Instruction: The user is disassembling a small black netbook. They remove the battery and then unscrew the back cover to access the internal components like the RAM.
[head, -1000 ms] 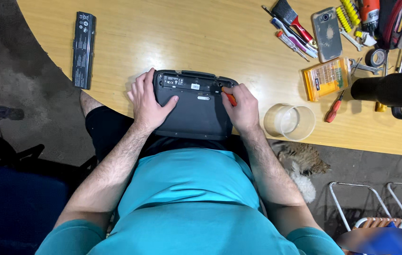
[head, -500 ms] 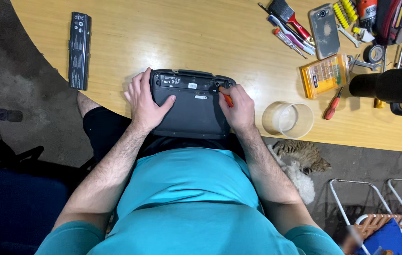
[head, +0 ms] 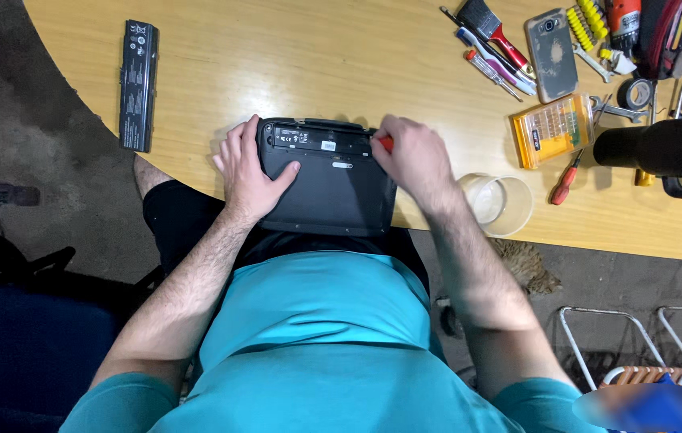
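Observation:
A black laptop (head: 333, 188) lies upside down at the near edge of the wooden table (head: 317, 64), partly over my lap. My left hand (head: 249, 172) rests flat on its left side, thumb on the underside. My right hand (head: 413, 160) is closed around a red-handled screwdriver (head: 386, 143) at the laptop's upper right corner; only a bit of the handle shows. The tip is hidden.
A black laptop battery (head: 137, 84) lies at the table's left. A clear plastic cup (head: 497, 203) stands right of the laptop. Further right are an orange bit case (head: 549, 130), a small red screwdriver (head: 564, 180), a phone (head: 552, 54), brushes and pens (head: 489, 44), and a black cylinder (head: 661, 148).
My right hand has shifted up toward the laptop's upper right corner with the screwdriver. The left hand stays on the laptop.

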